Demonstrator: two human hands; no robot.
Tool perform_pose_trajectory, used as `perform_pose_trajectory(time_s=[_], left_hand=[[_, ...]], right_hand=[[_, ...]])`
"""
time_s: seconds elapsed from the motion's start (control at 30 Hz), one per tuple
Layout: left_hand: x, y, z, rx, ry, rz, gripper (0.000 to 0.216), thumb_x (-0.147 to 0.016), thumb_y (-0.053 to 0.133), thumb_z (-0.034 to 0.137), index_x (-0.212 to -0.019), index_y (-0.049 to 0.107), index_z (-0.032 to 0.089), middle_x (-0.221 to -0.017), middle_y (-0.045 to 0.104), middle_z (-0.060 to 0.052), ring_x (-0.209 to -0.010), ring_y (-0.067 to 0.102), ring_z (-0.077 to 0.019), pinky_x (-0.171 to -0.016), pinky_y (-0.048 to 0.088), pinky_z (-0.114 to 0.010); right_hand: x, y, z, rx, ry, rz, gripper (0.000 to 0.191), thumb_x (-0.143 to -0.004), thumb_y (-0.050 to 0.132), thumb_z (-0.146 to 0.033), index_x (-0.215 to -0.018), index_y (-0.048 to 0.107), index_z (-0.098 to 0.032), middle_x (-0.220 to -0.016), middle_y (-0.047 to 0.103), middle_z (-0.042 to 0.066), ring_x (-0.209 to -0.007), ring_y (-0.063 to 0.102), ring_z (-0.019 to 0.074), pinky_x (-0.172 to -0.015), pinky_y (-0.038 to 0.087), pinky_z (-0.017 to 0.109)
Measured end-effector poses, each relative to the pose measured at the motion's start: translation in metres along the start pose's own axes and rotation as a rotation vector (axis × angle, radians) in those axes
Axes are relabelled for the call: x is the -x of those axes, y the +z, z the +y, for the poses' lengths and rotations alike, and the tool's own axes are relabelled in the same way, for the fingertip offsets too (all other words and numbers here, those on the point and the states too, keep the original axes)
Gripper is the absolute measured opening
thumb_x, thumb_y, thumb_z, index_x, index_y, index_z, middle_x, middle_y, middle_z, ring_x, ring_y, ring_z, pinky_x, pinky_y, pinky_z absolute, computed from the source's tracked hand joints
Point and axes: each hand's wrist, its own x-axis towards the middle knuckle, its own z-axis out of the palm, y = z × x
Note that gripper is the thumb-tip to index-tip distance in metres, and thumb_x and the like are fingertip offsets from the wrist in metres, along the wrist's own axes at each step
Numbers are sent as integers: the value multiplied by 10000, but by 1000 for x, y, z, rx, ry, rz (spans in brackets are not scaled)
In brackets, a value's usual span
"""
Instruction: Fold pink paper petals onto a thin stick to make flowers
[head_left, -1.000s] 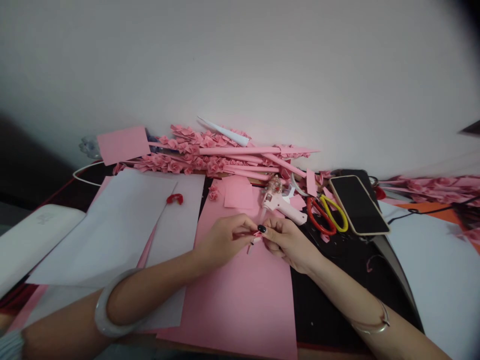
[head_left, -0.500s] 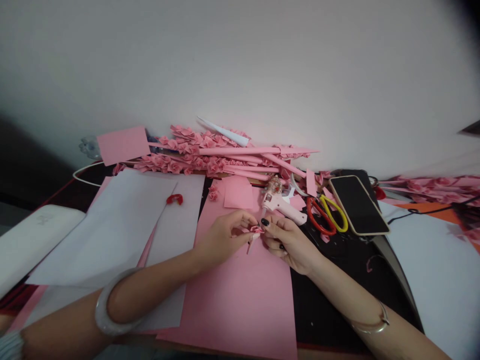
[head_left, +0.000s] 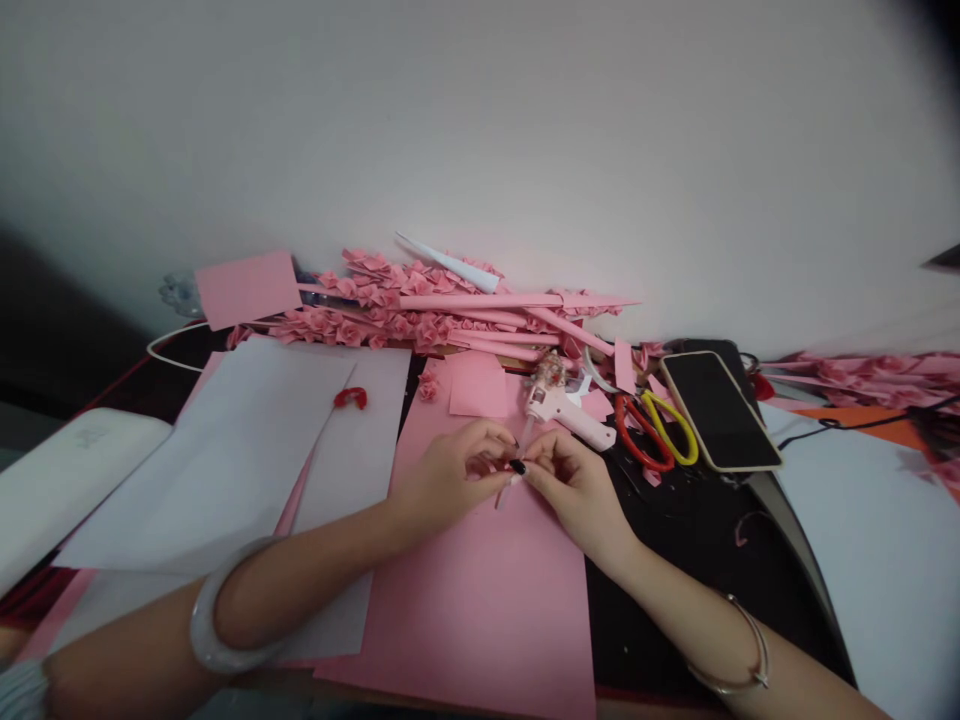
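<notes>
While the left hand (head_left: 450, 475) is pinching a small, mostly hidden pink piece (head_left: 515, 480) above the pink sheet (head_left: 480, 620), the right hand (head_left: 581, 490) is gripping its other side between thumb and finger, probably steadying so tiny a thing.

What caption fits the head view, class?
Left hand and right hand meet at a small pale piece above a pink sheet.

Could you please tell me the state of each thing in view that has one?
Left hand: pinching a small pink paper piece, mostly hidden.
Right hand: pinching at the same piece.
Phone: screen dark.
Glue gun: lying down, not held.
Scissors: lying down; whether open, cannot tell.
Large pink sheet: flat.
White cone: rolled, lying among pink paper flowers.
</notes>
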Motion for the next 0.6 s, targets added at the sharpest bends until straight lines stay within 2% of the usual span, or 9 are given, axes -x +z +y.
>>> perform_pose_trajectory(time_s=[0.1,0.27,0.43,0.6], left_hand=[[1,1,1,-2,3,-13,161,-762,628,181,-875,514,185,-767,667,-1,-660,630,-125,-667,504,-259],[1,2,3,-13,22,-40,171,-762,613,162,-892,505,187,-754,663,7,-618,622,-119,-667,518,-268],[1,2,2,-36,27,-4,178,-771,613,189,-923,519,195,-773,683,-4,-706,658,-152,-712,528,-288],[1,1,2,-55,34,-2,191,-761,626,177,-913,513,200,-782,686,2,-731,664,-153,-721,531,-280]], right_hand=[[-1,-2,-1,29,43,-10,200,-768,617,-295,-649,517,-169,-533,347,-69,-485,297,82,-462,231,228],[-4,-6,2,-132,203,-118,332,-742,661,-413,-622,451,-185,-457,363,-84,-401,236,56,-400,135,215],[-6,-6,1,-266,217,-134,346,-737,677,-432,-632,456,-188,-442,349,-91,-379,223,48,-385,119,211],[-6,-6,-1,-284,259,-128,340,-706,713,-414,-645,473,-183,-430,377,-92,-362,229,41,-359,119,198]])
